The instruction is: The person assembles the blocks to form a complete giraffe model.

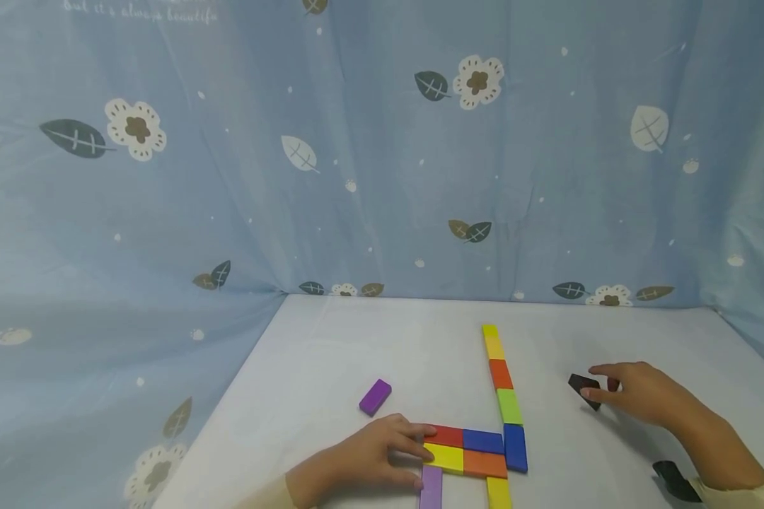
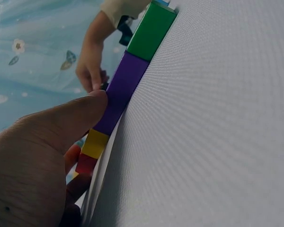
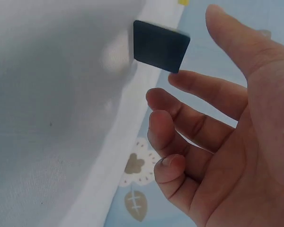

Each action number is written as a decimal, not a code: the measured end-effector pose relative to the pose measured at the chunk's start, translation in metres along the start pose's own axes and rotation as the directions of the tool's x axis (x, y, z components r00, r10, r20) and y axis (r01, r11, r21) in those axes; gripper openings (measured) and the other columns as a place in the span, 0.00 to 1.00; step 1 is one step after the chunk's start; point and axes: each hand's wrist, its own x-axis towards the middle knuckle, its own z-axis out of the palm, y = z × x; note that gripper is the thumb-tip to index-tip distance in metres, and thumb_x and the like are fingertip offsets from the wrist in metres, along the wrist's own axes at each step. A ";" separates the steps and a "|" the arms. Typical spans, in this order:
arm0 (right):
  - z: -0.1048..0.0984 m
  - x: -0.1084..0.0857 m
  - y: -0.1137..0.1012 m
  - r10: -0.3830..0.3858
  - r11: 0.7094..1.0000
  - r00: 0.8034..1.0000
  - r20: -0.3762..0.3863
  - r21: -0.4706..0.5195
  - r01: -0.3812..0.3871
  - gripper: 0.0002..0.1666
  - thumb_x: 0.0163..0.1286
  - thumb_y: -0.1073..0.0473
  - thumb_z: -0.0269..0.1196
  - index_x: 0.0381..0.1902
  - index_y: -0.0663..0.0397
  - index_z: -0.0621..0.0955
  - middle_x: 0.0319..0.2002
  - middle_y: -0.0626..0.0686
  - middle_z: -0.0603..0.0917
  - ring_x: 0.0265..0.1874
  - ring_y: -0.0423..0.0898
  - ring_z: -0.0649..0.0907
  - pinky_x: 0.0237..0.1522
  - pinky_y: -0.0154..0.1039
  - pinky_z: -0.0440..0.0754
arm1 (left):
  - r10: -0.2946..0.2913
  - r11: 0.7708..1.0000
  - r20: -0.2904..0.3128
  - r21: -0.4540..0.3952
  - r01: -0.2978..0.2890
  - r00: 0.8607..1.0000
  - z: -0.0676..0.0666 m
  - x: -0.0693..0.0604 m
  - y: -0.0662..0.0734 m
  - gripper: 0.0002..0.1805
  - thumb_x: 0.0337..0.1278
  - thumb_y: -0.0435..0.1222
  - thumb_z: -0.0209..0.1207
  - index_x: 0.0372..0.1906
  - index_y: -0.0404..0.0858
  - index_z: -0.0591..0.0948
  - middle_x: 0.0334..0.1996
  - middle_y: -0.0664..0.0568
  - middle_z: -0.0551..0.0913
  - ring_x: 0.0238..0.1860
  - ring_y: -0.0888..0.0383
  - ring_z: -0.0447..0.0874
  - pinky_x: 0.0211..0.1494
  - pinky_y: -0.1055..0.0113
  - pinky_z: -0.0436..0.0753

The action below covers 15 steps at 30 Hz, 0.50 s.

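Observation:
Flat coloured blocks lie joined on the white table. My left hand (image 1: 378,452) rests at their left side, fingertips on the red block (image 1: 446,435) and the yellow block (image 1: 444,458). Its thumb touches the side of the lilac block (image 1: 431,488), which looks deeper purple (image 2: 123,87) in the left wrist view. At the right, my right hand (image 1: 643,392) is beside a black block (image 1: 584,390). In the right wrist view the thumb stands apart from that block (image 3: 161,46), with the index fingertip at its corner; whether they touch, I cannot tell.
A loose purple block (image 1: 375,397) lies beyond my left hand. From the dark blue block (image 1: 516,447), a column runs away through green, orange and yellow (image 1: 493,343). A green block (image 2: 151,30) adjoins the purple one. Blue patterned cloth (image 1: 382,177) hangs behind the table.

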 end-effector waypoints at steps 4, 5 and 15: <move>0.001 -0.002 -0.003 -0.007 1.000 1.000 -0.002 -0.004 0.007 0.44 0.59 0.32 0.64 0.57 0.65 0.79 0.27 0.48 0.74 0.23 0.45 0.71 0.24 0.42 0.69 | 0.026 0.999 -0.008 0.023 -0.026 1.000 -0.001 0.001 -0.001 0.21 0.59 0.56 0.61 0.56 0.56 0.83 0.67 0.68 0.68 0.52 0.72 0.69 0.52 0.77 0.70; 0.001 -0.002 -0.004 -0.016 1.000 1.000 -0.004 -0.005 0.016 0.43 0.59 0.33 0.65 0.56 0.65 0.79 0.27 0.48 0.74 0.23 0.45 0.71 0.24 0.42 0.69 | 0.031 0.999 -0.008 0.028 -0.031 0.999 -0.001 0.001 -0.002 0.21 0.59 0.55 0.62 0.56 0.56 0.83 0.67 0.68 0.68 0.52 0.72 0.69 0.52 0.77 0.70; 0.005 0.001 -0.003 -0.072 0.997 0.996 -0.057 -0.031 0.070 0.24 0.59 0.56 0.69 0.51 0.64 0.82 0.29 0.47 0.79 0.27 0.44 0.74 0.27 0.42 0.73 | 0.043 0.998 -0.027 0.038 -0.042 0.999 0.001 0.000 -0.003 0.21 0.60 0.55 0.62 0.56 0.56 0.83 0.67 0.68 0.69 0.53 0.72 0.69 0.53 0.76 0.70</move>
